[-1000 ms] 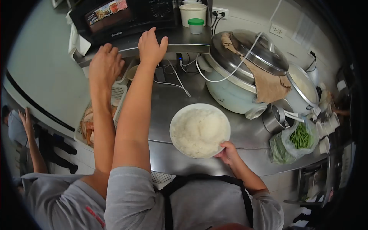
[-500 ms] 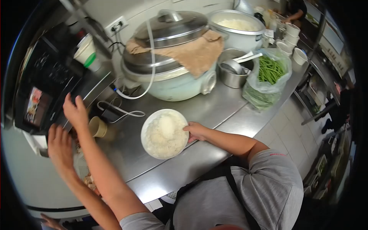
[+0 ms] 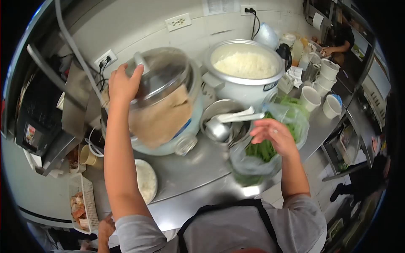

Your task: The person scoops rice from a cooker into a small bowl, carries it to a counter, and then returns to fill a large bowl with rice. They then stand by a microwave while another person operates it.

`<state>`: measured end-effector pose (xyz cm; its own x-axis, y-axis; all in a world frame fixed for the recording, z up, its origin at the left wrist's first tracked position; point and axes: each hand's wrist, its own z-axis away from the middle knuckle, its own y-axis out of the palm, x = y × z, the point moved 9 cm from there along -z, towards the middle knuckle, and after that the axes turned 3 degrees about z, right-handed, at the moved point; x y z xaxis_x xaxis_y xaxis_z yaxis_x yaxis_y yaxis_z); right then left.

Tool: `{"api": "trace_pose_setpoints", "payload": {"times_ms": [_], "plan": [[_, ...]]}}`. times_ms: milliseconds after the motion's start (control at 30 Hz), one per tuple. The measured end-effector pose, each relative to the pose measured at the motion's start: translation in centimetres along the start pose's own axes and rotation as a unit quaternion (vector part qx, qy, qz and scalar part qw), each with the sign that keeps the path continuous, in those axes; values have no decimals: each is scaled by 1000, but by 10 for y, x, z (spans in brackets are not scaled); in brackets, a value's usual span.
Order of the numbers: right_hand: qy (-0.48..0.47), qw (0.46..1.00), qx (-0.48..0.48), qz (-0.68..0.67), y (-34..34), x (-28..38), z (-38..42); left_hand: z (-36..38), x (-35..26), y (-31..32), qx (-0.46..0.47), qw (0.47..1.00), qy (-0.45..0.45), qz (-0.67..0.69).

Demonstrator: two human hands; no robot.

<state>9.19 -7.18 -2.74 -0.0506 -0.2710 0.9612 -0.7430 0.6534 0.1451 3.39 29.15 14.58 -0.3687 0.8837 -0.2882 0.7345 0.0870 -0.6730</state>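
Observation:
My left hand (image 3: 125, 86) is at the handle of a metal lid (image 3: 166, 76) on the large pale cooker (image 3: 162, 148), its fingers apart; a firm grip does not show. A brown cloth (image 3: 158, 120) hangs from under the lid. Over the plastic bag of green beans (image 3: 262, 151) hovers my right hand (image 3: 274, 135), open and empty, close to the white utensil handles. These rest in a metal pot (image 3: 206, 110) with a ladle (image 3: 218, 130). Partly behind my left forearm, a white bowl of rice (image 3: 146, 180) stands on the counter.
An open cooker of rice (image 3: 244, 65) stands at the back, with stacked cups (image 3: 327, 76) to its right. On the left are a white basket (image 3: 87, 198), a beige cup (image 3: 89, 157) and another person's hand (image 3: 106, 226). A further person (image 3: 339, 42) is at the far right.
My right hand has let go of the rice bowl and moved right to the bean bag. My left hand has risen to the lid handle. The view has shifted; the other person's hand is lower.

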Motion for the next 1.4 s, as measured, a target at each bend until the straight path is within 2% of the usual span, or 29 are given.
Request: {"api": "trace_pose_setpoints", "payload": {"times_ms": [67,133,200,233,267,367,433,467,500,567,600,700,767,867,967,1033,1100,1167,1233,1267,1300,1333,1400], "plan": [[-64,988,-112,89,-72,19,17,-35,13,54,126,971,-159,-123],[-84,942,-272,179,-161,26,49,-47,29,82,167,946,-233,-150],[-57,878,-415,233,-251,12,92,-52,37,93,162,943,-255,-141],[-38,848,-472,236,-290,0,115,-53,32,86,121,942,-261,-174],[-5,830,-508,231,-324,-18,134,-61,35,84,85,946,-239,-202],[66,785,-583,199,-409,-106,191,-76,-32,59,16,971,-150,-185],[72,729,-562,383,-408,-134,194,-87,-89,58,-22,982,-48,-183],[76,692,-541,471,-408,-143,194,-88,-117,67,-20,986,-29,-166],[88,700,-529,471,-405,-143,186,-90,-143,81,-25,989,7,-143],[114,713,-508,469,-386,-128,167,-83,-192,130,46,998,4,-53],[113,713,-504,475,-385,-130,169,-81,-215,156,16,995,80,-62],[115,716,-507,467,-390,-129,170,-55,-269,229,107,990,87,11],[142,728,-520,424,-388,-129,171,-38,-283,272,174,982,58,49],[114,737,-514,424,-388,-129,171,-25,-288,309,223,968,12,111],[107,739,-509,429,-393,-135,173,-32,-283,316,219,973,2,80],[108,737,-508,432,-392,-135,174,-36,-279,328,227,974,9,-21],[116,742,-497,435,-388,-134,169,-31,-279,325,185,983,-9,6],[135,743,-471,456,-399,-146,170,-25,-277,315,201,977,-61,44],[110,749,-461,463,-402,-146,169,-26,-274,314,212,973,-61,66],[108,762,-449,454,-406,-149,168,-27,-273,330,271,956,-66,88],[121,729,-441,509,-399,-140,164,-23,-275,321,271,952,-83,118],[118,735,-436,506,-397,-143,160,-21,-277,318,297,943,-85,125],[117,734,-439,505,-402,-143,163,-20,-275,318,252,955,-76,136]]}}
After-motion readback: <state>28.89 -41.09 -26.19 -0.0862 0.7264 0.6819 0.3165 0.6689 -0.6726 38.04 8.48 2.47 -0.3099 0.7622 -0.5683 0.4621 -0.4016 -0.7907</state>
